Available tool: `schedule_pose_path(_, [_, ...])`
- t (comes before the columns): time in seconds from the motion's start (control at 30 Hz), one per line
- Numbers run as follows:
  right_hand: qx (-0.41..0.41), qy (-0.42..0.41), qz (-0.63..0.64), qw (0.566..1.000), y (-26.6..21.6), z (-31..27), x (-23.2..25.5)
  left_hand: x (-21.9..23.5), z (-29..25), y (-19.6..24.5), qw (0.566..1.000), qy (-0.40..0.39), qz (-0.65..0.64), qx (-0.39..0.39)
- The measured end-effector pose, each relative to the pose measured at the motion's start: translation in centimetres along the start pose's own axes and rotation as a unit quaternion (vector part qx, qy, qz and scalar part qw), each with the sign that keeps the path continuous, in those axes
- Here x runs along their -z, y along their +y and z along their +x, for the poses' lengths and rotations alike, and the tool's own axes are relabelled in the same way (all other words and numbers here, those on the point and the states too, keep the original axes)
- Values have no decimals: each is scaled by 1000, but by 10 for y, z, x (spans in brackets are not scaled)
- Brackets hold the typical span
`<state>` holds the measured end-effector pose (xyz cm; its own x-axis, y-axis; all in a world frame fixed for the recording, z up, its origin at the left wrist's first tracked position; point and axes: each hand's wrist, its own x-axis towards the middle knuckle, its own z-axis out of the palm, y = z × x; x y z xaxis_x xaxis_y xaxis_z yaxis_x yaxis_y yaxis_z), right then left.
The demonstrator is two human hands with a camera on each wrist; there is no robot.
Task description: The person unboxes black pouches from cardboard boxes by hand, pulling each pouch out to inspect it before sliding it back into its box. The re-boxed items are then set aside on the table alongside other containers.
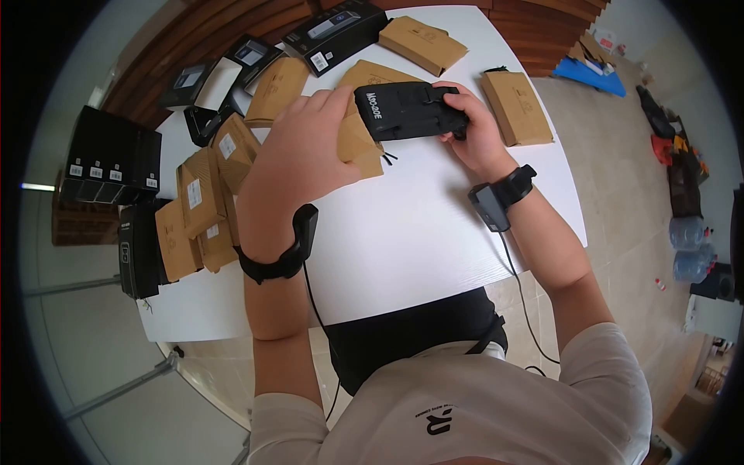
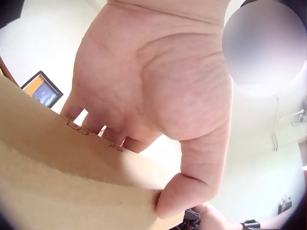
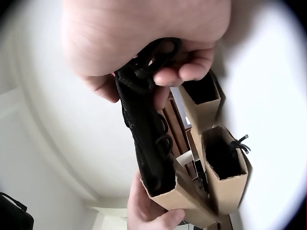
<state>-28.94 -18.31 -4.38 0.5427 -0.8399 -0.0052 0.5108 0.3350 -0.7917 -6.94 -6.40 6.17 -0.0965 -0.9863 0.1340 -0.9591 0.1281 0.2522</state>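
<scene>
A black fabric pouch (image 1: 411, 112) with white lettering sits partly inside the open end of a brown cardboard box (image 1: 362, 151). My left hand (image 1: 298, 143) grips that box, thumb on one side and fingers over the other, as the left wrist view shows on the cardboard (image 2: 81, 167). At the pouch's other end, my right hand (image 1: 478, 132) pinches it between thumb and fingers. In the right wrist view, black cord loops run along the pouch (image 3: 144, 115), and its far end disappears into the box mouth (image 3: 189, 199).
Cardboard boxes lie at the table's back (image 1: 422, 45), right side (image 1: 517, 108) and left (image 1: 203, 194). Two in the right wrist view have open ends, one with black cords (image 3: 240, 143) poking out. Black printed boxes (image 1: 112, 155) stand at the left. A white table (image 1: 403, 240) lies below my hands.
</scene>
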Motion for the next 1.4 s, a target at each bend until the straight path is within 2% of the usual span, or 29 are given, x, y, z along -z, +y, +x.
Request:
schedule_pose_path(0.07, [3, 2, -15, 1000, 0, -1, -1, -10, 3, -3, 1000, 9, 13, -1])
schedule_pose_path(0.23, [-26, 21, -120, 992, 2, -2, -4, -24, 8, -3, 996, -58, 36, 52])
schedule_pose_path(0.37, [-24, 7, -104, 994, 2, -3, -3, -22, 10, 0, 994, -78, 49, 65])
schedule_pose_path(0.43, [-37, -16, -114, 993, 0, -4, -5, -20, 10, 2, 998, -59, 15, -5])
schedule_pose_path(0.47, [-37, -15, -114, 993, 0, -6, -8, -21, 10, 6, 998, -60, 15, -6])
schedule_pose_path(0.53, [-53, -61, -227, 971, 0, -13, -15, -24, 9, 18, 997, -54, 15, -46])
schedule_pose_path(0.57, [-54, -51, -296, 952, 3, -19, -23, -27, 11, 21, 997, -53, 13, -46])
schedule_pose_path(0.6, [-54, -51, -297, 952, 6, -21, -26, -31, 13, 23, 996, -70, 11, -49])
schedule_pose_path(0.67, [-56, -93, -220, 969, 14, -24, -26, -36, 13, 25, 995, -88, 8, -51])
schedule_pose_path(0.73, [-50, -108, -241, 963, 16, -18, -14, -37, 12, 25, 996, -63, 10, -54])
schedule_pose_path(0.8, [-63, -115, -180, 975, 17, -12, -6, -34, 13, 26, 997, -67, 20, -47])
schedule_pose_path(0.87, [-73, -120, -176, 974, 12, -12, -7, -32, 13, 23, 997, -68, 30, -38])
schedule_pose_path(0.9, [-84, -125, -172, 973, 10, -11, -8, -34, 12, 20, 997, -40, 39, -44])
schedule_pose_path(0.93, [-83, -125, -172, 974, 12, -9, -6, -34, 11, 17, 998, -11, 48, -50])
schedule_pose_path(1.03, [-81, -111, -206, 969, 18, -7, -2, -29, 11, 13, 998, -3, 47, -36])
schedule_pose_path(1.17, [-56, -132, -266, 953, 15, -10, -6, -28, 9, 15, 998, -7, 50, -22])
schedule_pose_path(1.3, [-35, -142, -316, 937, 16, -12, -6, -26, 9, 25, 997, -46, 56, -22])
schedule_pose_path(1.4, [-62, -133, -277, 950, 16, -10, -3, -27, 8, 32, 996, -69, 57, -13])
